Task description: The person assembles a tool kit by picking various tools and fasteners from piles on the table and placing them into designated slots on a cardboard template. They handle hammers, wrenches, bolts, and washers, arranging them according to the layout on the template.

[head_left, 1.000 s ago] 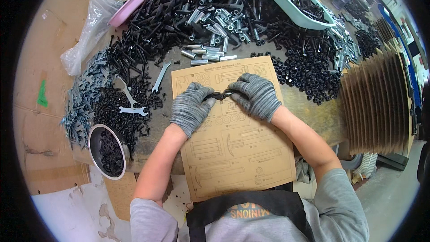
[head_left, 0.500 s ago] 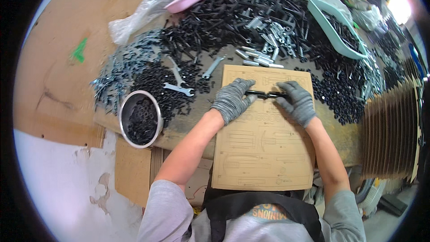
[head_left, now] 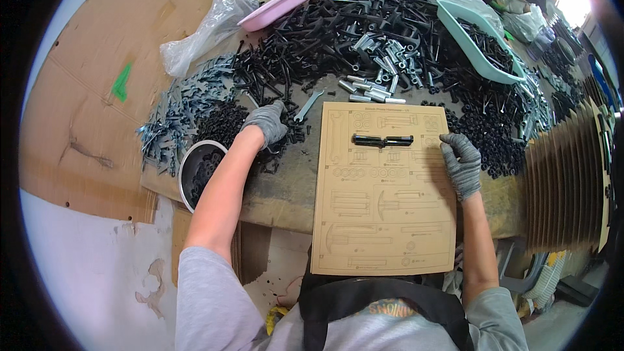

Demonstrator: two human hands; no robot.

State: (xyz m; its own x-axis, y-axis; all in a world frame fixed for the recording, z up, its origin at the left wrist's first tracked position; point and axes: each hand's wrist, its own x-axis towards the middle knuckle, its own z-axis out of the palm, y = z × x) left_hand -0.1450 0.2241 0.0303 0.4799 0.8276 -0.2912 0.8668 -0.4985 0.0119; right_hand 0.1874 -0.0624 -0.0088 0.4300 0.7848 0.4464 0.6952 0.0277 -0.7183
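Observation:
My left hand [head_left: 265, 125], in a grey knit glove, reaches over the small black bolts and the open-end wrenches left of the cardboard sheet. Its fingertips point down and away and are mostly hidden, so I cannot tell whether it grips a wrench. One silver wrench [head_left: 308, 105] lies bare just right of it. My right hand [head_left: 463, 165], gloved alike, is at the sheet's right edge with fingers loosely bent and apart, holding nothing visible. On the cardboard sheet [head_left: 354, 221], printed with outlines of hardware, lie two black tube-like parts [head_left: 382, 140] end to end, near its top.
A metal bowl [head_left: 185, 185] of black pieces stands at the table's left edge. Behind the sheet are silver sleeves [head_left: 376, 96] and a large heap of black hardware [head_left: 351, 19]. A pink tray [head_left: 279, 6], a mint tray [head_left: 471, 52] and upright cardboard sheets [head_left: 562, 182] surround the work.
Both hands have let go of the black parts, which now lie on the sheet. My left hand has moved left to the wrenches; my right has drawn back to the sheet's right edge.

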